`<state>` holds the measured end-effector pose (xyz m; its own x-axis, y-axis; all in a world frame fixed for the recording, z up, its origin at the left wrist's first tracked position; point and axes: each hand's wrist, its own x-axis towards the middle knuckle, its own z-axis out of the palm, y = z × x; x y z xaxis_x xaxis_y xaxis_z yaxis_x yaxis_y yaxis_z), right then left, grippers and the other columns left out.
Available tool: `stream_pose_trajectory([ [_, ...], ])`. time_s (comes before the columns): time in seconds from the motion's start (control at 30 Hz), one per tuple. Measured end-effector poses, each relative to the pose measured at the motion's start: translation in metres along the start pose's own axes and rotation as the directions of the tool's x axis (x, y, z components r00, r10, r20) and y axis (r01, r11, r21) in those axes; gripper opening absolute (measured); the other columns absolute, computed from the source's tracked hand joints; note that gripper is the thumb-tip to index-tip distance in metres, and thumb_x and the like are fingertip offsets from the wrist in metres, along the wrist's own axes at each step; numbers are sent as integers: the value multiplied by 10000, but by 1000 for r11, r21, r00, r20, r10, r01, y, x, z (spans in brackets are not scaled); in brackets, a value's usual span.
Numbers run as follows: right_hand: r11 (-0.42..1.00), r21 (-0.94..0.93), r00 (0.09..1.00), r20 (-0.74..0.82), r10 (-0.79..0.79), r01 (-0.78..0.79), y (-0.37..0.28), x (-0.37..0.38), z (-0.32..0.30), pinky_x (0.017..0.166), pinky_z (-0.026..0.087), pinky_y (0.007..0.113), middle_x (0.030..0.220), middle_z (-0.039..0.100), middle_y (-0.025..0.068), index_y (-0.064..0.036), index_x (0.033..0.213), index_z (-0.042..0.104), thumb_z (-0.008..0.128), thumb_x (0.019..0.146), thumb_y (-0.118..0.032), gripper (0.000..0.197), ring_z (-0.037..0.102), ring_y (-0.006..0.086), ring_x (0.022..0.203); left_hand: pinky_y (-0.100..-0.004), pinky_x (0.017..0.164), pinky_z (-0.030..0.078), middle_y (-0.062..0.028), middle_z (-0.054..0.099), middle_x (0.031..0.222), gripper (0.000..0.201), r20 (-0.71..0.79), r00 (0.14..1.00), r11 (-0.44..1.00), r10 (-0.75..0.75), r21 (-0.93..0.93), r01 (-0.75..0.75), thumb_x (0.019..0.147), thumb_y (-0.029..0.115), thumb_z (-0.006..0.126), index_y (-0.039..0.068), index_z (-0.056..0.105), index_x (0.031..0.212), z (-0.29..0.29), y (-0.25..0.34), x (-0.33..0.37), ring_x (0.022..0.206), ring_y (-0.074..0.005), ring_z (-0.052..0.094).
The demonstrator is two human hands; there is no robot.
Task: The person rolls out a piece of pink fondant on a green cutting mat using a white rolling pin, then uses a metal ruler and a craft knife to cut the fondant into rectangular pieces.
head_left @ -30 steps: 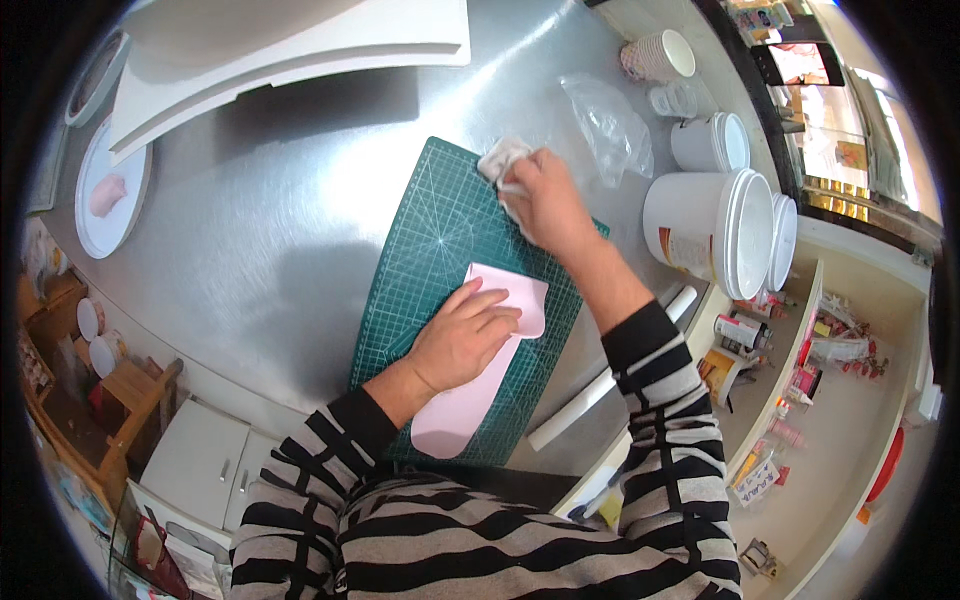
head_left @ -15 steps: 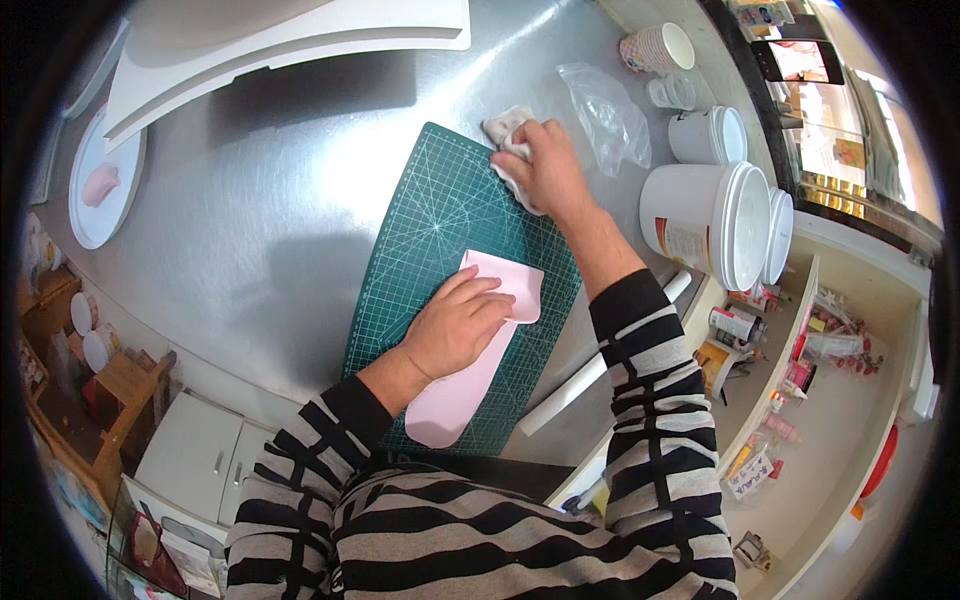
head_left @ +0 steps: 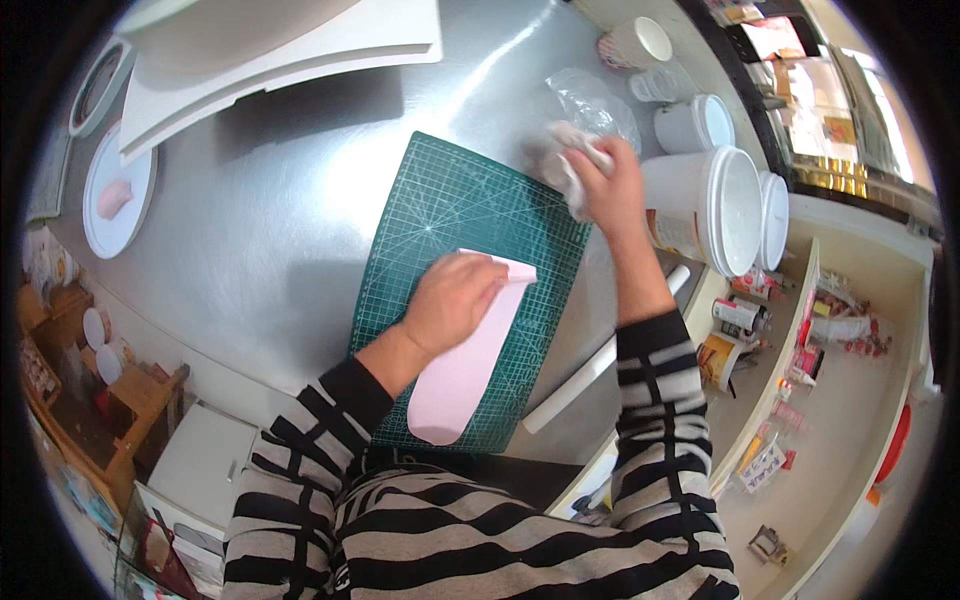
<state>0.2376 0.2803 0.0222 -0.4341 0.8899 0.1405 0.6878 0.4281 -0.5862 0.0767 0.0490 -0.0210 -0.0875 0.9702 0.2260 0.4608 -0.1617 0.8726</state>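
Note:
A long, flat pink sheet of rolled paste [head_left: 462,375] lies on a dark green cutting mat [head_left: 440,215] on the steel table. My left hand [head_left: 452,300] presses flat on the sheet's upper end. My right hand [head_left: 608,185] is off the mat's far right corner, closed around a crumpled whitish wad [head_left: 572,152], right beside a clear plastic bag [head_left: 590,100].
A white rolling pin [head_left: 600,360] lies right of the mat. White tubs [head_left: 715,205] and cups [head_left: 635,42] stand at the right. A white plate [head_left: 118,200] with a pink lump sits at the left, and a curved white board [head_left: 280,40] at the back. Shelves hold small items lower right.
My right hand has moved away from the mat to the upper right with the wad, toward the plastic bag. My left hand stays on the pink sheet.

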Motion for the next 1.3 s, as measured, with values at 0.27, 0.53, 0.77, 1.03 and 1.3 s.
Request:
stream_pose_trajectory([
  [0.27, 767, 123, 757, -124, 641, -629, 36, -301, -182, 736, 487, 269, 908, 635, 13, -42, 977, 587, 793, 911, -148, 240, 571, 99, 836, -458, 836, 557, -187, 738, 1030, 231, 182, 974, 981, -137, 161, 108, 1021, 225, 592, 68, 704, 1148, 2, -28, 106, 941, -377, 709],
  [0.53, 835, -116, 810, -349, 472, -537, 30, -370, -142, 1163, 387, 432, 1523, 489, 227, 1, 1402, 579, 753, 904, -152, 550, 477, 374, 1409, -411, 874, 567, -152, 758, 1051, 262, 474, 857, 978, -202, 145, 151, 999, 219, 622, 61, 730, 1178, 0, 3, 123, 950, -324, 725],
  [0.77, 994, 110, 1000, -6, -26, 27, -39, -177, -6, 1026, 458, 461, 1161, 704, 159, -49, 1203, 687, 799, 817, -155, 416, 645, 357, 1093, -398, 840, 582, -121, 762, 1018, 214, 424, 904, 985, 52, 126, -115, 948, 203, 682, 91, 752, 1116, -15, 26, 52, 940, -316, 731],
  [1.03, 948, 284, 987, 29, -159, 145, -20, -175, 24, 991, 467, 438, 1153, 701, 105, -94, 1020, 728, 745, 840, -61, 184, 634, 336, 1119, -663, 1205, 198, -293, 312, 1630, 875, 184, 983, 688, 23, 711, -149, 914, 529, 719, 51, 399, 1573, 18, -38, 122, 1542, -482, 219],
  [1.3, 932, 358, 997, -65, -29, 50, -9, -184, 45, 1062, 474, 467, 1280, 660, 121, -87, 1039, 717, 741, 828, -3, 228, 590, 373, 1263, -713, 1163, 200, -300, 344, 1590, 758, -4, 1000, 592, 30, 806, -14, 956, 468, 650, 69, 403, 1551, 40, -77, 202, 1488, -483, 292],
])
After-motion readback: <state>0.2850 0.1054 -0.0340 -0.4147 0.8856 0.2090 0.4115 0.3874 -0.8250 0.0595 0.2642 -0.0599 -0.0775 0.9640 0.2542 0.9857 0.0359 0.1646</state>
